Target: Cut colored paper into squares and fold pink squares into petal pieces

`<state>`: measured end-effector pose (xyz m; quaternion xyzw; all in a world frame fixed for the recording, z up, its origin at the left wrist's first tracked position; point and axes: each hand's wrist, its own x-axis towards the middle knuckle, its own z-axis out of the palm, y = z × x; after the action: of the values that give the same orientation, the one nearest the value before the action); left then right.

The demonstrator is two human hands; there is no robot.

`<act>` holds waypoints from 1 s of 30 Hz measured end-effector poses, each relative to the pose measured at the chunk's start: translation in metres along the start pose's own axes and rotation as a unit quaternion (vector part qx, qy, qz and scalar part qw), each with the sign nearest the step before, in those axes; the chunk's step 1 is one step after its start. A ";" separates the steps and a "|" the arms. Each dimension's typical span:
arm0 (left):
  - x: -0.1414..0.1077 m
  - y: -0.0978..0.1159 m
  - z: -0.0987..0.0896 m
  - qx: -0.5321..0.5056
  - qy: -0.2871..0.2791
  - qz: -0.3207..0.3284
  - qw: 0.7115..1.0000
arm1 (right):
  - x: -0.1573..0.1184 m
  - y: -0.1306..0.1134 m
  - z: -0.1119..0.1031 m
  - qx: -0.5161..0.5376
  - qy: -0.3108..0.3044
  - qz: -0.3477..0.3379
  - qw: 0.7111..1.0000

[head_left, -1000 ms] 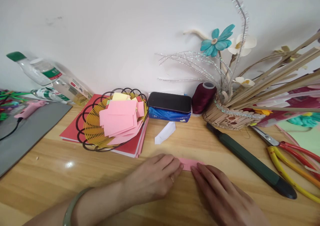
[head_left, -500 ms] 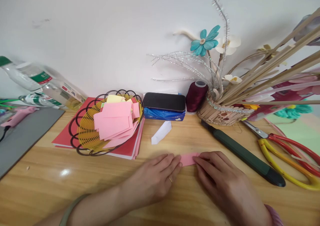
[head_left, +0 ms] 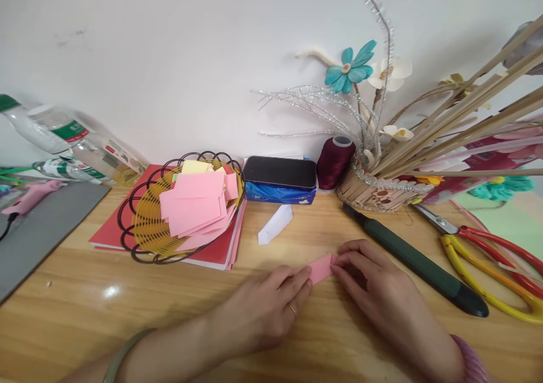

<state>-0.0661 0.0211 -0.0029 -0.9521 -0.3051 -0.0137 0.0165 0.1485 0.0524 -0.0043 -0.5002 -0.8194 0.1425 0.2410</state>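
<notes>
Between my hands a folded strip of pink paper (head_left: 321, 269) lies low over the wooden table, slanting up to the right. My left hand (head_left: 275, 304) has its fingers closed at the strip's left end; its thumb is mostly hidden. At the other end, my right hand (head_left: 379, 289) pinches the corner between thumb and fingertips, where a small fold seems to stand up. Just beyond the strip is a folded piece of white paper (head_left: 275, 224).
A yellow basket (head_left: 146, 224) of pink paper pieces stands on red paper sheets (head_left: 104, 224). Behind are a phone (head_left: 280, 171) on a blue packet and a maroon thread spool (head_left: 335, 162). Right lie a dark green pen-like tool (head_left: 416, 258) and scissors (head_left: 470, 275).
The pink strip has tilted, its right end swinging up and away from me. My right hand has moved up with it; my left hand has shifted slightly right and down.
</notes>
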 end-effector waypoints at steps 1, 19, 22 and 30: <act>0.000 -0.001 0.000 0.001 0.002 0.004 1.000 | 0.000 0.000 -0.001 0.002 0.001 0.001 1.000; -0.001 0.002 -0.001 0.039 0.026 0.011 0.999 | 0.000 0.002 -0.001 0.029 -0.008 0.015 0.999; -0.002 0.002 -0.001 0.040 0.029 0.009 0.999 | 0.001 0.004 0.000 0.029 -0.016 0.016 0.999; -0.001 0.002 -0.003 0.044 0.024 0.013 0.999 | 0.000 0.007 0.000 0.022 -0.039 0.009 0.999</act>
<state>-0.0659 0.0187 0.0004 -0.9538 -0.2921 -0.0235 0.0658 0.1532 0.0558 -0.0075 -0.4960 -0.8204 0.1819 0.2186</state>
